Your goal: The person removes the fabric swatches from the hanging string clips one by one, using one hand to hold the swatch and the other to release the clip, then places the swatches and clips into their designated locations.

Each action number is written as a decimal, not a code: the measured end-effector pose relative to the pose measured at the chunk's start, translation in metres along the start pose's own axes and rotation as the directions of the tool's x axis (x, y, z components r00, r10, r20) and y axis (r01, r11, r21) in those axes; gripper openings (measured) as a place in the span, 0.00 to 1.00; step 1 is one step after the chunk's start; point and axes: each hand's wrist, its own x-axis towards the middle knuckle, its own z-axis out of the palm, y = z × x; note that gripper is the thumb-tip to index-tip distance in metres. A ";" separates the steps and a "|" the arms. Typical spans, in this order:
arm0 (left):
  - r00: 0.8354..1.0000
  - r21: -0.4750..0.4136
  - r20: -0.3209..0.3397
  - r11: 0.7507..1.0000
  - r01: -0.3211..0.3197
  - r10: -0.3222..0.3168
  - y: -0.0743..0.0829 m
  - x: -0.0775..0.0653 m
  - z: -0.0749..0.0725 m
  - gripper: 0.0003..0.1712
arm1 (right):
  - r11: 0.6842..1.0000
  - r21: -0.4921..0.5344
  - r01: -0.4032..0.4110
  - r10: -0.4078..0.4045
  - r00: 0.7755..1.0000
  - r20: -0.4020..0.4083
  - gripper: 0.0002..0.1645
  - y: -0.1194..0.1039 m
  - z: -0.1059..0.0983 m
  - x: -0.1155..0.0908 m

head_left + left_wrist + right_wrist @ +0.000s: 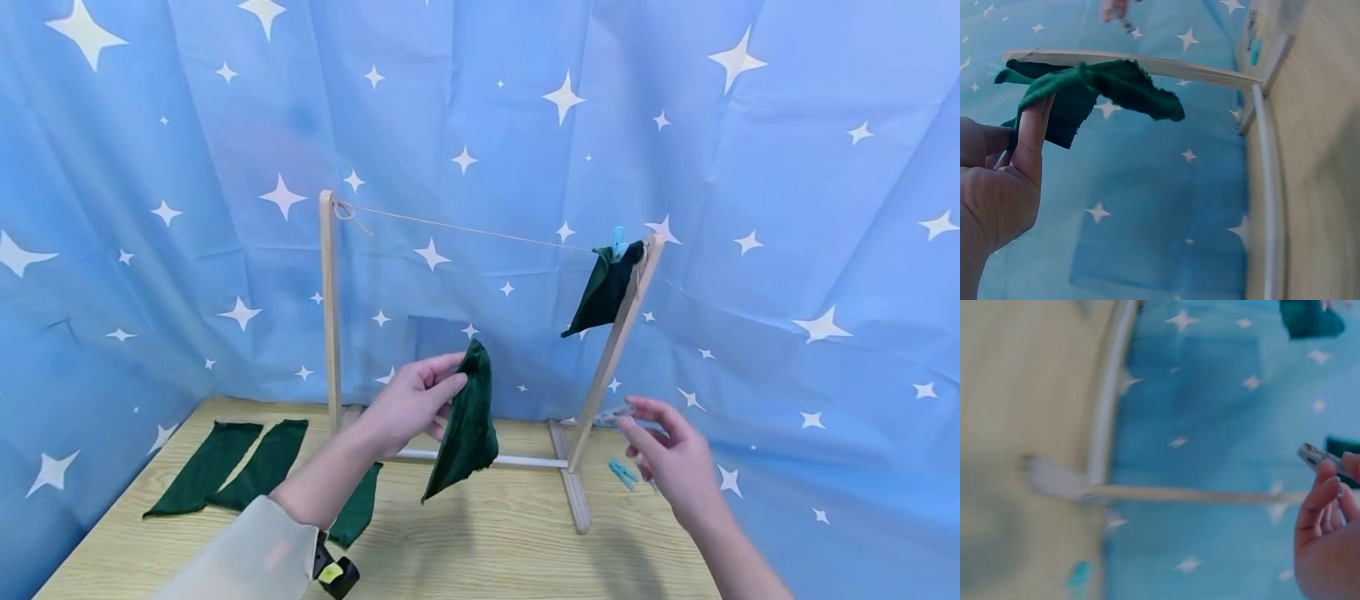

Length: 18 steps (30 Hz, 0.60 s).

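Observation:
My left hand (408, 404) pinches a dark green cloth (468, 425) by its upper edge, so the cloth hangs above the table in front of the rack. In the left wrist view the same cloth (1129, 87) drapes over the fingers. Between thumb and fingers, my right hand (671, 450) holds a grey clothespin (1314, 456), right of the rack. A second green cloth (603, 287) hangs at the right end of the string (465, 227), clipped by a light blue clothespin (618, 242). The string runs between the posts of a wooden rack (331, 308).
Two green cloths, one at the far left (206, 471) and one beside it (266, 467), lie on the wooden table (525, 533). Another cloth (358, 508) lies partly behind my left forearm. A turquoise clothespin (622, 474) lies near the rack's right foot (572, 487). A starry blue curtain hangs behind.

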 end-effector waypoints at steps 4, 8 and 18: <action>0.999 -0.037 0.038 0.999 0.024 -0.022 -0.019 -0.007 -0.003 0.30 | 0.990 -0.014 -0.142 0.142 0.990 -0.006 0.35 0.046 -0.006 -0.006; 0.996 -0.057 0.064 0.996 0.064 -0.060 -0.039 -0.013 -0.003 0.32 | 0.961 -0.075 -0.265 0.268 0.963 0.033 0.36 0.083 -0.014 -0.008; 0.987 -0.077 0.064 0.986 0.151 -0.146 -0.080 -0.028 0.000 0.32 | 0.898 -0.184 -0.399 0.417 0.906 0.067 0.35 0.152 -0.038 -0.004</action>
